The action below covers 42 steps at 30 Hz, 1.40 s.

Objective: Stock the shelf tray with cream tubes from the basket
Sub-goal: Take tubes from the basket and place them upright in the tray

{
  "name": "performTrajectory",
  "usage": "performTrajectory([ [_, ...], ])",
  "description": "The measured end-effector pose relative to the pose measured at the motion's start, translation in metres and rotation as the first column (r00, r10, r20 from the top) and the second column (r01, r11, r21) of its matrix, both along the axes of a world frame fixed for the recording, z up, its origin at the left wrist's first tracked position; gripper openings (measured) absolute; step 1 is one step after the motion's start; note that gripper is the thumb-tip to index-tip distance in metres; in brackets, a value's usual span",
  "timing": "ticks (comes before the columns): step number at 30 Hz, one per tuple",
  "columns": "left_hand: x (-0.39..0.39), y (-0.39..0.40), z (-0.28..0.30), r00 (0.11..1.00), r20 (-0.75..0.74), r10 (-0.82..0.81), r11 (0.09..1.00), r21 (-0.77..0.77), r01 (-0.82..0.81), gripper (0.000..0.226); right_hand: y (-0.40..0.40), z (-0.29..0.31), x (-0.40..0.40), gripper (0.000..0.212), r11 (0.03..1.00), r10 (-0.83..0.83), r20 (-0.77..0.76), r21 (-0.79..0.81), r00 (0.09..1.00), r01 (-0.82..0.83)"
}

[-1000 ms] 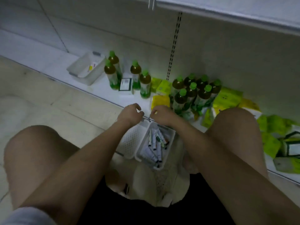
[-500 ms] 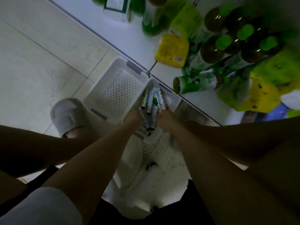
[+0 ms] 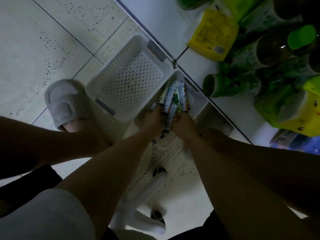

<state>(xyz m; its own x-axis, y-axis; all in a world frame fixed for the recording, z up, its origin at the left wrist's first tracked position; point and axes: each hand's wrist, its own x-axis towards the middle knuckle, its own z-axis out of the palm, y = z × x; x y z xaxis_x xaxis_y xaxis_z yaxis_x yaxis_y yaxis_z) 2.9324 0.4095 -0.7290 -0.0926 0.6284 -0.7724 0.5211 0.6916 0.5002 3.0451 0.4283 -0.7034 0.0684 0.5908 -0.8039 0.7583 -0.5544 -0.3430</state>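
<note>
Since half a second ago, both hands have lifted the bundle of cream tubes (image 3: 173, 99) slightly higher over the small white basket (image 3: 199, 99). Left hand (image 3: 154, 118) and right hand (image 3: 183, 121) curl round the bundle from either side, beside the empty perforated tray (image 3: 128, 78) on the floor. By the look of it, the gathered tubes are ready to move across into that tray.
</note>
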Motion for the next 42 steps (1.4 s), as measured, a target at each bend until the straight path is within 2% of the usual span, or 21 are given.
performTrajectory([
  [3,0.002,-0.008,0.007,0.989,0.111,0.094,0.993,0.054,-0.101,0.02,0.003,-0.013,-0.011,0.033,0.999,-0.006,0.049,-0.032,0.999,0.008],
  [5,-0.002,-0.009,0.015,0.977,0.153,0.146,0.986,0.06,-0.157,0.014,0.005,-0.022,-0.02,0.028,0.999,-0.034,0.042,-0.001,0.999,0.034],
  [8,-0.015,-0.01,0.029,0.942,0.254,0.221,0.973,0.015,-0.232,0.017,0.008,-0.03,-0.027,0.024,0.995,-0.095,0.031,0.019,0.995,0.094],
  [11,-0.029,-0.01,0.04,0.922,0.317,0.222,0.967,0.049,-0.25,0.031,0.008,-0.029,-0.025,0.028,1.0,-0.016,0.027,0.011,1.0,0.016],
  [14,-0.037,-0.008,0.053,0.896,0.387,0.219,0.966,0.044,-0.255,0.049,0.012,-0.011,-0.021,0.026,0.996,-0.088,-0.05,-0.007,0.995,0.088],
  [20,-0.041,0.013,0.091,0.933,0.358,-0.016,0.991,0.133,-0.034,0.076,0.028,0.055,-0.002,0.014,0.972,-0.196,-0.284,-0.186,0.939,0.147],
  [22,-0.045,0.029,0.11,0.928,0.365,-0.074,0.987,0.157,0.017,0.072,0.034,0.082,0.004,0.013,0.975,-0.186,-0.327,-0.175,0.927,0.134],
  [24,-0.051,0.047,0.137,0.923,0.37,-0.107,0.984,0.171,0.045,0.059,0.037,0.111,0.011,0.013,0.981,-0.175,-0.366,-0.145,0.914,0.129],
  [25,-0.053,0.056,0.153,0.92,0.376,-0.115,0.983,0.174,0.051,0.047,0.038,0.127,0.016,0.02,0.984,-0.167,-0.378,-0.126,0.91,0.128],
  [27,-0.058,0.073,0.188,0.918,0.376,-0.127,0.983,0.173,0.065,0.028,0.04,0.161,0.027,0.05,0.989,-0.142,-0.411,-0.088,0.9,0.116],
  [29,-0.064,0.084,0.223,0.911,0.37,-0.179,0.972,0.209,0.107,0.024,0.039,0.197,0.036,0.063,0.993,-0.121,-0.484,-0.044,0.867,0.113],
  [31,-0.068,0.092,0.259,0.894,0.374,-0.246,0.951,0.27,0.149,0.023,0.038,0.233,0.045,0.057,0.991,-0.112,-0.554,0.003,0.825,0.136],
  [36,-0.062,0.103,0.357,0.811,0.425,-0.401,0.878,0.431,0.208,0.018,0.026,0.324,0.068,0.015,0.96,-0.027,-0.687,0.185,0.726,0.21],
  [40,-0.052,0.105,0.423,0.727,0.463,-0.507,0.818,0.524,0.236,0.014,0.019,0.377,0.075,0.007,0.929,-0.039,-0.8,0.192,0.599,0.316],
  [41,-0.047,0.103,0.441,0.699,0.468,-0.54,0.797,0.551,0.246,0.014,0.017,0.39,0.075,0.006,0.915,-0.027,-0.808,0.217,0.589,0.339],
  [42,-0.042,0.101,0.459,0.675,0.459,-0.577,0.77,0.582,0.262,0.015,0.014,0.403,0.074,0.007,0.894,0.009,-0.786,0.283,0.618,0.347],
])
